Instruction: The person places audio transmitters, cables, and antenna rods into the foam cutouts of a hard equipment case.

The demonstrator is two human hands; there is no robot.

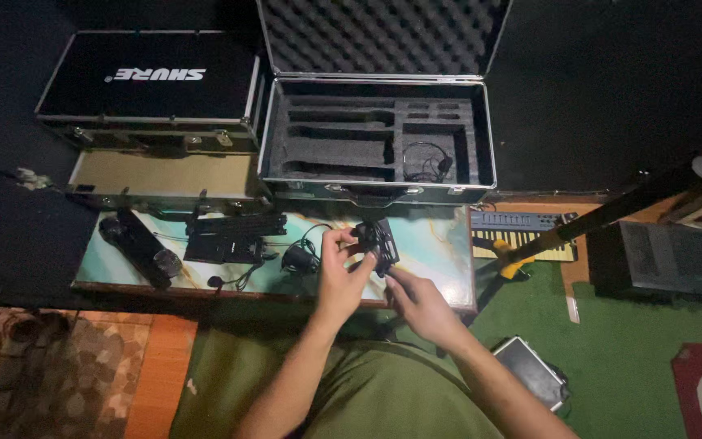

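— Fingers point(343, 244) of the left hand point(336, 276) pinch the small black box point(377, 244) from its left side. Do you see it?

— Yes. The right hand point(418, 301) comes from below, and its fingers press on the bottom end of the box. Both hands are closed on it, just above the worktop point(432, 244).

— How do you hold it well?

— I think you keep the left hand still and let the right hand do the small work. Hold the box low over the worktop, so it cannot drop far.

— What about the thin black cable point(306, 252) next to it?

— Keep it loose and do not tug. Past it lie a big microphone point(138, 248) and a flat black unit point(229, 240). Farther back, the open foam case point(375, 138) waits with empty slots.
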